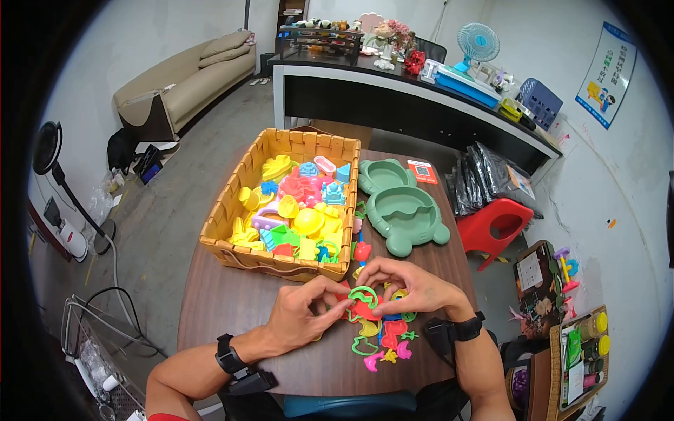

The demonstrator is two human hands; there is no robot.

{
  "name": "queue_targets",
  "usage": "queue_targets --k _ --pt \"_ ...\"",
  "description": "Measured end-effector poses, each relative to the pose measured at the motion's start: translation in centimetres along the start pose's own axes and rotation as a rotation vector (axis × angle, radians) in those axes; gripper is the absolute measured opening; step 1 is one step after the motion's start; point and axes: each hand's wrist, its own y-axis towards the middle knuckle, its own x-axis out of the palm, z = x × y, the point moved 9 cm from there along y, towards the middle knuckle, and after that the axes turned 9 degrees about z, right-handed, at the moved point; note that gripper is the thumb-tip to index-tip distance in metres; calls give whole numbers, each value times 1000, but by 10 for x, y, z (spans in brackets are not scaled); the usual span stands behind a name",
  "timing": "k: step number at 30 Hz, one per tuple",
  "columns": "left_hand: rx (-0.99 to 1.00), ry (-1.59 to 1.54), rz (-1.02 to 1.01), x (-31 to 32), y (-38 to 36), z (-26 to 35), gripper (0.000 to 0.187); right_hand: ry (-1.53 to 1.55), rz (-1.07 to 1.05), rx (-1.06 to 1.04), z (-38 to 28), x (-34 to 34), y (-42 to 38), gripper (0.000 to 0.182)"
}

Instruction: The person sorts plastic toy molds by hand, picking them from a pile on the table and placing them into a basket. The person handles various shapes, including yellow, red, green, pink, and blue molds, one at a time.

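Between my two hands is a small green plastic shape cutter [363, 290] with a curved outline. My left hand [303, 314] pinches its left side, thumb and forefinger together. My right hand [415, 286] grips its right side with bent fingers. Just behind and below it shows a red plastic piece [365, 309]; whether a hand touches that cannot be told. Under and in front of the hands lie several small toy pieces, among them a red cutter [394, 334], a green outline cutter [364, 346] and a pink piece [373, 361].
A woven basket [281, 264] full of colourful plastic sand toys stands on the brown table [210, 309], left of centre. Green bear-shaped plates [409, 219] lie at the right. Beyond are a red stool [495, 228], a black desk [393, 105] and a sofa [186, 84].
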Motion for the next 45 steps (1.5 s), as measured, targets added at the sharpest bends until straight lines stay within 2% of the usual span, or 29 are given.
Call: queue_targets --k 6,9,11,13,18,22,25,28,32,34,45 --pt "-23 -6 -32 1 3 6 35 -35 16 -1 20 -7 2 53" --pt "-57 -115 -14 -1 7 21 42 -56 13 14 15 -8 -1 53" --pt "49 -42 -63 4 5 19 49 -66 7 34 15 -7 -3 55" --pt "47 -39 -59 5 4 16 50 -45 9 -14 14 -6 -1 59" --pt "43 -29 -45 4 3 14 52 -43 12 23 9 -8 -4 58" --pt "12 -30 48 -3 5 13 49 -41 33 26 10 -11 -5 56" --pt "-22 25 190 -18 5 14 46 -59 -8 8 8 -8 -4 52" --pt "-120 -83 290 -28 3 -1 44 -86 -17 -14 4 -6 -3 48" --pt "-152 -129 281 -27 4 -11 44 -100 -16 11 0 -5 -4 47" --pt "-216 -238 376 -31 2 -14 34 -120 -20 23 0 -5 -4 48" --pt "-202 -273 326 -31 0 -26 21 -172 -34 40 -4 0 -1 49"
